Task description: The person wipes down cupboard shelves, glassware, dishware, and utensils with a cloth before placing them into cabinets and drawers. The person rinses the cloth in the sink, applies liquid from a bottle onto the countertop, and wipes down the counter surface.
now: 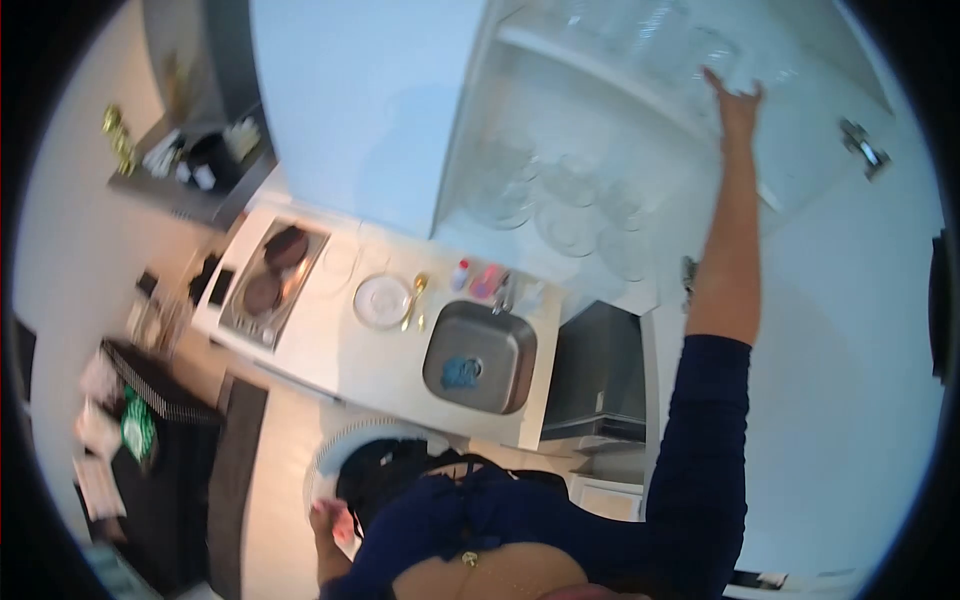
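Note:
My right hand [738, 103] is stretched up to the upper shelf of an open wall cabinet, thumb and fingers apart. Just beyond its fingertips stands a clear drinking glass [713, 48]; I see no firm grip on it. My left hand [325, 518] hangs low by my side, its fingers closed around a small pink cloth-like thing [344, 524] that is partly hidden. Below the upper shelf [610, 72], clear glass dishes [570, 222] are set out on the cabinet's lower shelf.
The cabinet door [360, 110] stands open on the left. Below are a steel sink [432, 352] with a blue cloth [459, 373], a white plate [382, 301], gold cutlery [414, 303], small bottles and a cooktop [240, 312] with dark pans. A black cabinet [165, 500] stands lower left.

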`<state>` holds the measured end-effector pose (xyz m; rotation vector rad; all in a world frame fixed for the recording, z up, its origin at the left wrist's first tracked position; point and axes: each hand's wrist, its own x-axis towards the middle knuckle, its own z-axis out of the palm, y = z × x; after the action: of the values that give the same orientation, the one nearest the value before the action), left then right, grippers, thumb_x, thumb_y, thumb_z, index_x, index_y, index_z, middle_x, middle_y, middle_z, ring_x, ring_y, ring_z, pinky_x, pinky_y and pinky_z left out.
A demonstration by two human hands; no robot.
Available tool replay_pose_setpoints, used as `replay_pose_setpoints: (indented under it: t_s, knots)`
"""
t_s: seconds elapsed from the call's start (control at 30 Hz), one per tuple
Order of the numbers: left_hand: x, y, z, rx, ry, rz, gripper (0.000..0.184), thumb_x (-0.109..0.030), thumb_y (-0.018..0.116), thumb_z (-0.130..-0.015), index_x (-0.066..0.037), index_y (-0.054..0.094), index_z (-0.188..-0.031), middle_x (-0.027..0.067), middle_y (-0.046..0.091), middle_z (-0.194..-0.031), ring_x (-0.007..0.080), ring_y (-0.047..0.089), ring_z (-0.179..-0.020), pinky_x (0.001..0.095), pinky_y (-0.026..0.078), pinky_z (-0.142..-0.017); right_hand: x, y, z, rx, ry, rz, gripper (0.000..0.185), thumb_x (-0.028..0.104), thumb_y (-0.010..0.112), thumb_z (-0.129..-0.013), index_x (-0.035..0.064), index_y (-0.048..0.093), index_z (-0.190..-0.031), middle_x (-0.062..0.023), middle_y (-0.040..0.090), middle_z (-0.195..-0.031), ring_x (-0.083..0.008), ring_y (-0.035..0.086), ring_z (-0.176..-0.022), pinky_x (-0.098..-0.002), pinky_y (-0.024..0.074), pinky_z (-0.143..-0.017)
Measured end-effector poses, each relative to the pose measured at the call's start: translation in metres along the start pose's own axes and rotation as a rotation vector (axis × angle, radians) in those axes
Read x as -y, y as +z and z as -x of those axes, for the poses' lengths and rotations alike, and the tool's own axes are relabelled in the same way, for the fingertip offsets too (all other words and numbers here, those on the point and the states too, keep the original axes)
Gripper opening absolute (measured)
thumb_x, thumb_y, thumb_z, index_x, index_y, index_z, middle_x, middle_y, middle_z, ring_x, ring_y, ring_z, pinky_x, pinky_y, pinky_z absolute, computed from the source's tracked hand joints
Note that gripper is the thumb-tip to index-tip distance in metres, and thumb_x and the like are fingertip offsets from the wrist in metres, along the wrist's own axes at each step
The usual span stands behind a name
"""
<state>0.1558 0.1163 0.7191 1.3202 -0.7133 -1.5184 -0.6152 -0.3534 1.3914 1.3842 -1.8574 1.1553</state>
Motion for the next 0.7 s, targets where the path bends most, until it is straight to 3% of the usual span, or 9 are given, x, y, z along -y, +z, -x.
replay_pose_setpoints:
  t_s: [0.03, 0.07, 0.2, 0.27, 0.33, 0.4, 0.47, 0.53, 0.7]
  knots:
    - [-0.007, 0.007, -0.015, 0.039, -0.028, 0.029, 0.063, -0.054, 0.042, -0.089, 0.005, 0.06, -0.077, 0.0175, 0.063, -0.07, 0.0257, 0.063, -0.062, 0.035, 0.052, -0.059, 0.087, -0.041, 0.052, -0.059, 0.244, -0.296, 0.125, 0.056, 0.081, -0.048, -0.0049, 0.018, -0.137, -0.0263, 0.044, -0.127, -0.0329, 0.045, -0.119, -0.0363, 0.0335, -0.101]
    - [-0.015, 0.014, -0.02, 0.061, -0.065, 0.058, 0.063, -0.054, 0.044, -0.088, 0.006, 0.059, -0.076, 0.0189, 0.062, -0.069, 0.0263, 0.062, -0.061, 0.0348, 0.052, -0.058, 0.103, -0.045, 0.062, -0.029, 0.261, -0.335, 0.125, 0.054, 0.082, -0.048, -0.0044, 0.017, -0.137, -0.0259, 0.044, -0.127, -0.0327, 0.046, -0.118, -0.0353, 0.0352, -0.099]
    - [-0.079, 0.059, -0.066, 0.205, 0.099, -0.049, 0.063, -0.054, 0.044, -0.088, 0.006, 0.057, -0.073, 0.0197, 0.061, -0.067, 0.0272, 0.061, -0.059, 0.0344, 0.052, -0.057, 0.102, -0.036, 0.053, 0.046, 0.289, -0.391, 0.12, 0.039, 0.085, -0.053, -0.0019, 0.013, -0.139, -0.0237, 0.047, -0.124, -0.0306, 0.049, -0.112, -0.038, 0.0403, -0.094]
    - [-0.125, 0.09, -0.096, 0.672, 0.058, 0.094, 0.075, -0.064, 0.031, -0.086, 0.005, 0.059, -0.076, 0.0175, 0.062, -0.068, 0.0211, 0.055, -0.049, 0.0281, 0.048, -0.049, 0.094, -0.03, 0.045, 0.079, 0.28, -0.367, 0.117, 0.038, 0.084, -0.054, -0.0026, 0.016, -0.138, -0.024, 0.046, -0.124, -0.0305, 0.049, -0.112, -0.0377, 0.0414, -0.093]
    - [-0.135, 0.105, -0.148, 0.647, -0.006, 0.256, 0.071, -0.063, 0.031, -0.086, 0.002, 0.059, -0.079, 0.0152, 0.062, -0.073, 0.0233, 0.059, -0.063, 0.0282, 0.049, -0.063, 0.09, -0.03, 0.041, 0.115, 0.27, -0.346, 0.114, 0.037, 0.084, -0.054, -0.0034, 0.018, -0.138, -0.0242, 0.046, -0.124, -0.0305, 0.049, -0.112, -0.0373, 0.0425, -0.091]
    - [-0.211, 0.176, -0.154, 0.304, 0.043, 0.17, 0.057, -0.055, 0.041, -0.086, -0.001, 0.057, -0.082, 0.0111, 0.06, -0.071, 0.0204, 0.059, -0.068, 0.0285, 0.049, -0.067, 0.089, -0.03, 0.038, 0.21, 0.293, -0.377, 0.108, 0.035, 0.084, -0.055, -0.0031, 0.023, -0.136, -0.0237, 0.046, -0.124, -0.0306, 0.05, -0.111, -0.0391, 0.0422, -0.091]
    - [-0.29, 0.234, -0.165, 0.296, 0.334, -0.054, 0.038, -0.04, 0.052, -0.085, -0.003, 0.055, -0.078, 0.0047, 0.055, -0.073, 0.0148, 0.054, -0.068, 0.0257, 0.045, -0.066, 0.095, -0.037, 0.041, 0.225, 0.31, -0.4, 0.106, 0.034, 0.083, -0.055, -0.0022, 0.024, -0.136, -0.0231, 0.046, -0.124, -0.0305, 0.05, -0.111, -0.039, 0.0422, -0.091]
    - [-0.378, 0.298, -0.142, 0.475, 0.471, -0.21, 0.019, -0.018, 0.059, -0.079, -0.005, 0.048, -0.07, 0.0026, 0.047, -0.069, 0.0096, 0.043, -0.065, 0.0233, 0.038, -0.059, 0.096, -0.043, 0.042, 0.238, 0.326, -0.424, 0.105, 0.033, 0.083, -0.055, -0.0013, 0.025, -0.136, -0.0226, 0.046, -0.124, -0.0304, 0.05, -0.11, -0.039, 0.0421, -0.09]
    - [-0.477, 0.398, -0.114, 0.735, 0.779, -0.37, 0.021, -0.013, 0.065, -0.073, -0.002, 0.047, -0.072, 0.0027, 0.045, -0.072, 0.0115, 0.042, -0.07, 0.0261, 0.037, -0.066, 0.086, -0.056, 0.041, 0.264, 0.392, -0.444, 0.095, 0.027, 0.079, -0.058, -0.0025, 0.029, -0.133, -0.0175, 0.052, -0.115, -0.0261, 0.053, -0.102, -0.0354, 0.042, -0.086]
